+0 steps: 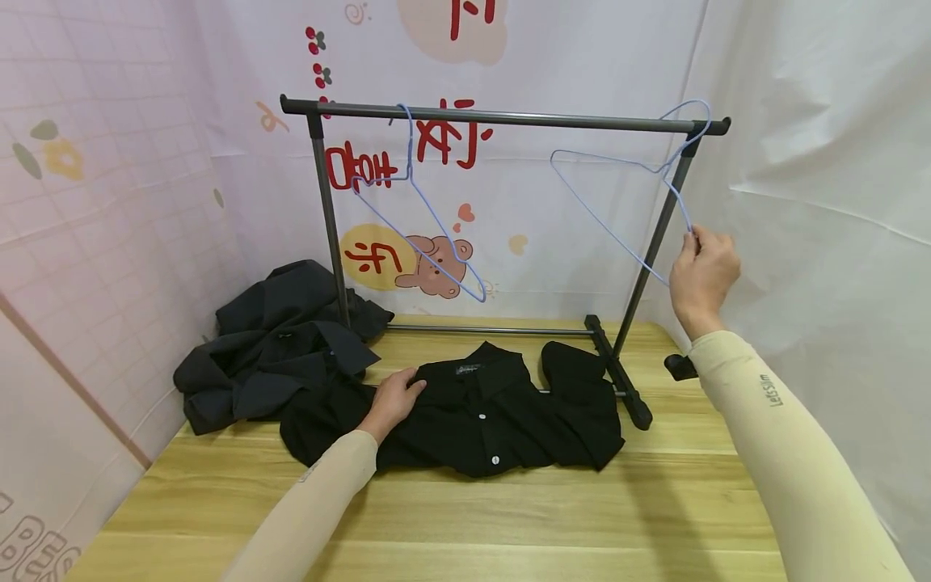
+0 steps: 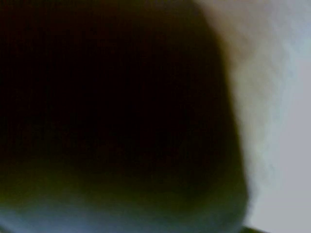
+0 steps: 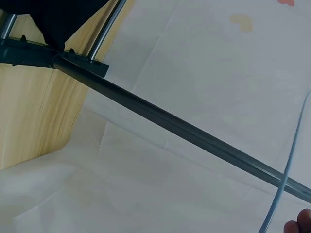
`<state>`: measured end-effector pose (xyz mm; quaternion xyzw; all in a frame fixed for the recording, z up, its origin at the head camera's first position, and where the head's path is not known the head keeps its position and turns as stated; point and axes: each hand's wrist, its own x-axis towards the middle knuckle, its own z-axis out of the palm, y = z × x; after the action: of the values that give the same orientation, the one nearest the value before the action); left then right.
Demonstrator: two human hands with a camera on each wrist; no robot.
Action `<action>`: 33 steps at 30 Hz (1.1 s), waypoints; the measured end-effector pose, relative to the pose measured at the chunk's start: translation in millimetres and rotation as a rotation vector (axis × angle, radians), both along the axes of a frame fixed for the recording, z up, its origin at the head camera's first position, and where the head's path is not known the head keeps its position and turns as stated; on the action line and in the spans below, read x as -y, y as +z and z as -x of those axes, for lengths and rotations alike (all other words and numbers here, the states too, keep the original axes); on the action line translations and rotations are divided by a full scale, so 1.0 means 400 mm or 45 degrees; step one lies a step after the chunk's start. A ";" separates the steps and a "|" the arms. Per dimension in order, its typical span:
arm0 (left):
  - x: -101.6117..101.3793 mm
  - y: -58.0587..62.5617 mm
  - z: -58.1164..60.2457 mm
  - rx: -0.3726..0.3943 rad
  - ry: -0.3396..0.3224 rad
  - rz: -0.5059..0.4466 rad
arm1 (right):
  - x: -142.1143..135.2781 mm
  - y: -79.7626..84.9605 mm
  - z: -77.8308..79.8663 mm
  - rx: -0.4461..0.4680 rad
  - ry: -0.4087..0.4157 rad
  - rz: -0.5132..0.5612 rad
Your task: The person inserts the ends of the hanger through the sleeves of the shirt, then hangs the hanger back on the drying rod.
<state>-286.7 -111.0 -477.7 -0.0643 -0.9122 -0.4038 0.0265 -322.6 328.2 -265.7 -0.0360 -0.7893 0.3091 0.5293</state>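
A black button shirt [image 1: 451, 428] lies on the table, its collar facing the rack. My left hand [image 1: 393, 402] grips the shirt beside the collar, thumb and forefinger at the cloth. Raised at the right, my right hand [image 1: 705, 271] pinches a light blue wire hanger [image 1: 607, 220] by one lower corner. That hanger is tilted, and its hook overlaps the right end of the rail in the head view. In the right wrist view, the hanger wire [image 3: 290, 158] passes close to my fingertips [image 3: 303, 221]. The left wrist view is dark and blurred.
A dark metal clothes rack [image 1: 509, 119] stands on the wooden table [image 1: 509, 525]. A second blue wire hanger [image 1: 436, 222] hangs from its rail, left of the middle. Dark clothes [image 1: 276, 347] lie heaped at the left. The rack's right foot [image 1: 618, 376] stands beside the shirt.
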 end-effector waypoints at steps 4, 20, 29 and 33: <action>0.001 0.003 -0.003 0.021 0.000 -0.007 | 0.003 0.002 -0.003 -0.102 0.023 -0.008; 0.001 0.006 -0.004 0.051 0.004 -0.014 | -0.009 -0.212 -0.031 -0.136 0.231 -0.242; 0.005 0.017 0.007 0.096 -0.032 -0.110 | -0.023 -0.321 -0.045 -0.123 0.356 -0.467; 0.009 0.030 0.015 0.138 -0.047 -0.196 | -0.037 -0.355 -0.050 -0.093 0.443 -0.580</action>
<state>-292.7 -114.6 -465.5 -0.0568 -0.8772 -0.4761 -0.0254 -302.5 343.1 -407.5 0.2310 -0.8130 0.2112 0.4910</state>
